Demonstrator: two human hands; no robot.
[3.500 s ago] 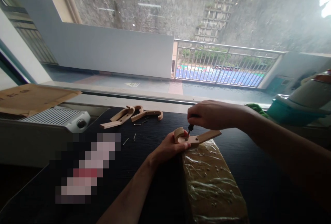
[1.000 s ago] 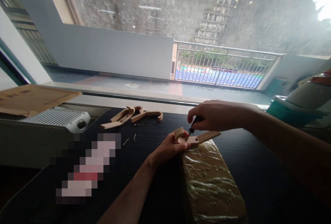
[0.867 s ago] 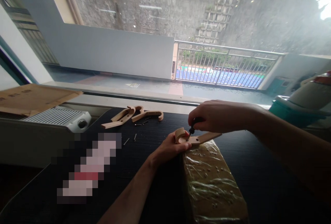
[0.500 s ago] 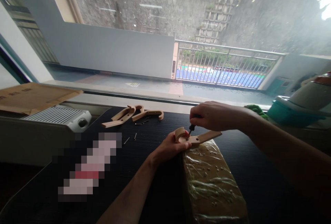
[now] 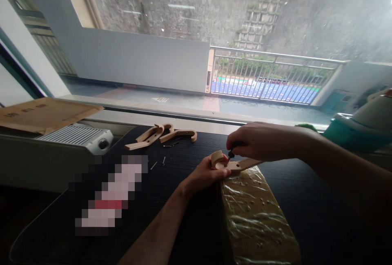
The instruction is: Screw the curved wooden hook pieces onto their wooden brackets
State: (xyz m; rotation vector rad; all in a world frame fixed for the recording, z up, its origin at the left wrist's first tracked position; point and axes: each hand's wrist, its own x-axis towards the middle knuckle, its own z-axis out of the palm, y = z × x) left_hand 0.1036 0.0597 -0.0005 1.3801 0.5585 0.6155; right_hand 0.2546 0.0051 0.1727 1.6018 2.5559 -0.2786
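Note:
My left hand (image 5: 206, 173) is closed around the curled end of a wooden hook (image 5: 235, 166), pressing it on the far end of a tape-wrapped cardboard box (image 5: 257, 212). In the hook's flat part a dark hole shows. My right hand (image 5: 245, 140) grips the dark handle of a screwdriver (image 5: 232, 153), whose tip meets the hook by a hole near the curl. Whether a screw sits under the tip is too small to tell. Several more wooden hooks (image 5: 177, 135) lie on the black table to the left, with loose screws (image 5: 154, 165) near them.
The black table (image 5: 190, 232) runs up to a window. At the left, a brown paper envelope (image 5: 45, 112) rests on a white ridged appliance (image 5: 87, 136). A pixelated patch covers something on the table's left. A teal container (image 5: 346, 132) stands at the far right.
The view has shifted slightly, so most things appear a little farther right. My right hand has turned a little on the screwdriver and its wrist sits lower over the hook's far end.

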